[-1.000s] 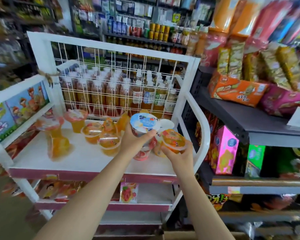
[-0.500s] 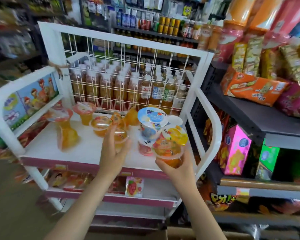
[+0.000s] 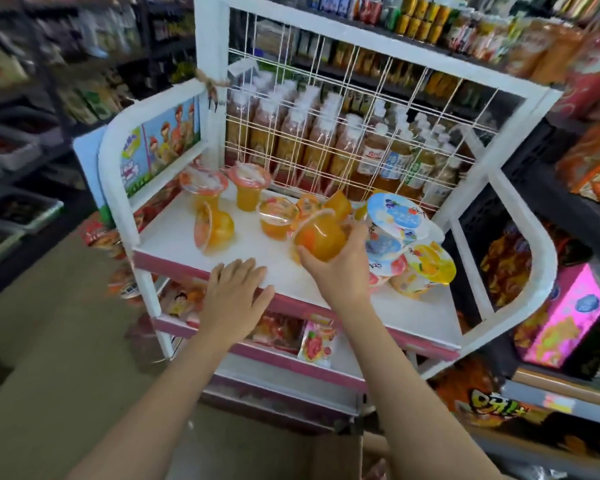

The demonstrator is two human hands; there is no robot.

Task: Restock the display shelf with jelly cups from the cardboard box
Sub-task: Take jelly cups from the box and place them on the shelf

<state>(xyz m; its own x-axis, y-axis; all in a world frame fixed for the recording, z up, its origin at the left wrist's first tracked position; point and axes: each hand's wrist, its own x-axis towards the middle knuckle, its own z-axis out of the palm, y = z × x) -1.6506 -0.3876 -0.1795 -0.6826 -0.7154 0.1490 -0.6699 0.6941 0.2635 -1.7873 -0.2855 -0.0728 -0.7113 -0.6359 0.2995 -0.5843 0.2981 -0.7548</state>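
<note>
Orange jelly cup (image 3: pixel 321 239) now gripped sideways by right hand (image 3: pixel 340 268).

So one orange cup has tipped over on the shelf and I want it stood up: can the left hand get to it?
Probably yes. The left hand rests open on the shelf's front edge, holding nothing, with bare shelf between it and the tipped cup.

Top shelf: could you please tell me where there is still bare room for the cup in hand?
Bare: front-left, between the tipped cup and left hand; also the front-right corner beyond the stacked cups. Crowded along the grille.
</note>
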